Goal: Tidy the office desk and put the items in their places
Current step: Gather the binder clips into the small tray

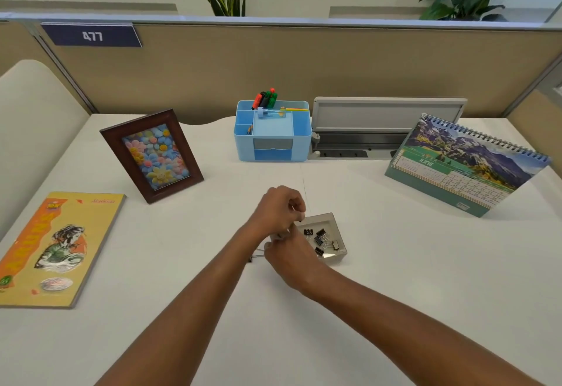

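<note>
A small clear plastic box (336, 227) lies on the white desk near the middle, with several black binder clips (320, 238) in it. My left hand (278, 210) hovers over the box's left rim, fingers pinched on a small binder clip. My right hand (292, 259) is just below it at the box's near-left corner, fingers curled; what it grips is hidden. One more binder clip (255, 256) lies on the desk left of my right hand.
A blue desk organiser (273, 137) with markers stands at the back, a grey hole punch (374, 130) beside it. A desk calendar (468, 166) stands right, a framed flower picture (152, 154) left, a yellow book (51, 248) far left.
</note>
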The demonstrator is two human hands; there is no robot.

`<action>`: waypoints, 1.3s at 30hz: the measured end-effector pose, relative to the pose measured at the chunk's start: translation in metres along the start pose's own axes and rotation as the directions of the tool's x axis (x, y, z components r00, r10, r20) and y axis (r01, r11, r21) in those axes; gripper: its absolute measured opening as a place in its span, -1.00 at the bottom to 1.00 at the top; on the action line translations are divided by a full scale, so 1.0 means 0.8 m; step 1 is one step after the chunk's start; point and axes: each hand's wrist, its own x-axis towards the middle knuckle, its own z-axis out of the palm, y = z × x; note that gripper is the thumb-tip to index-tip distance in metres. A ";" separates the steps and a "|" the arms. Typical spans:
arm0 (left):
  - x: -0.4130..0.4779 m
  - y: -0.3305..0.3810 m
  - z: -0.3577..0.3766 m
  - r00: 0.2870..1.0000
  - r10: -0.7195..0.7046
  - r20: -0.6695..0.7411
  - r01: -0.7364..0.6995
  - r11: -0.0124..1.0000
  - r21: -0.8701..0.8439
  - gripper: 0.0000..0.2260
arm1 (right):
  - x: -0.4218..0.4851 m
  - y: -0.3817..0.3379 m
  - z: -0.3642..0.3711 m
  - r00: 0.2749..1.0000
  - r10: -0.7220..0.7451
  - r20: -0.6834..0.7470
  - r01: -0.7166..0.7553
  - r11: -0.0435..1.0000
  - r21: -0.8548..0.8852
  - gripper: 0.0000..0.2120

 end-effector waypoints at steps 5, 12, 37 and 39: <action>0.016 0.001 0.023 0.991 0.017 0.134 -0.034 0.992 0.126 -0.87 | 0.025 0.003 0.058 0.994 0.051 -0.093 -0.038 0.991 0.131 -0.89; 0.025 -0.004 0.018 0.984 0.078 0.159 -0.099 0.987 0.128 -0.88 | -0.004 0.009 0.023 0.973 -0.061 -0.223 0.081 0.993 0.085 -0.83; -0.148 -0.145 -0.024 0.934 -0.265 -0.240 0.273 0.962 0.000 -0.82 | 0.022 0.021 0.003 0.926 0.081 -0.369 0.097 0.893 0.439 -0.87; -0.157 -0.144 -0.023 0.941 -0.261 -0.216 0.280 0.958 0.060 -0.75 | 0.040 0.006 -0.001 0.947 0.000 -0.322 0.149 0.887 0.438 -0.81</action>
